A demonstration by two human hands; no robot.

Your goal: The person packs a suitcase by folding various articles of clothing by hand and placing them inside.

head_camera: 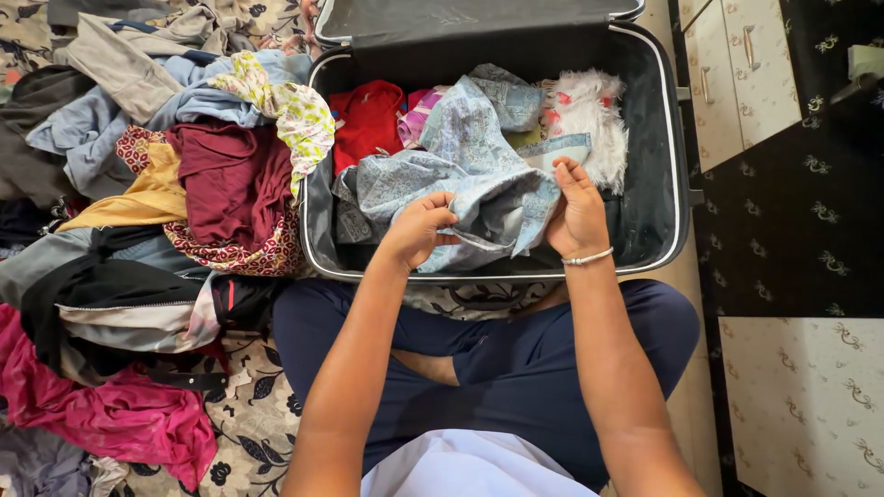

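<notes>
The blue patterned garment lies bunched in the open black suitcase, spread over most of its middle, with one edge folded back toward me. My left hand has its fingers curled closed on a fold at the near edge of the cloth, close to the suitcase rim. My right hand is pressed flat on the right side of the same garment, fingers pointing away from me and thumb tucked under a corner, a silver bangle on the wrist.

Under and behind the blue cloth sit a red garment at the left, a pink striped piece beside it, and a white fluffy item at the right, touching the blue fabric. Left of the suitcase is a loose heap of clothes on the floral bedspread, with a maroon top and a yellow-green floral cloth hanging over the suitcase's left rim.

The risk I see: the blue cloth is slack and layered, so my left-hand pinch may catch only one layer and the fold could slide apart. Dragging it could also rumple the pieces beneath, and the cloth draped over the rim could slip inside.
</notes>
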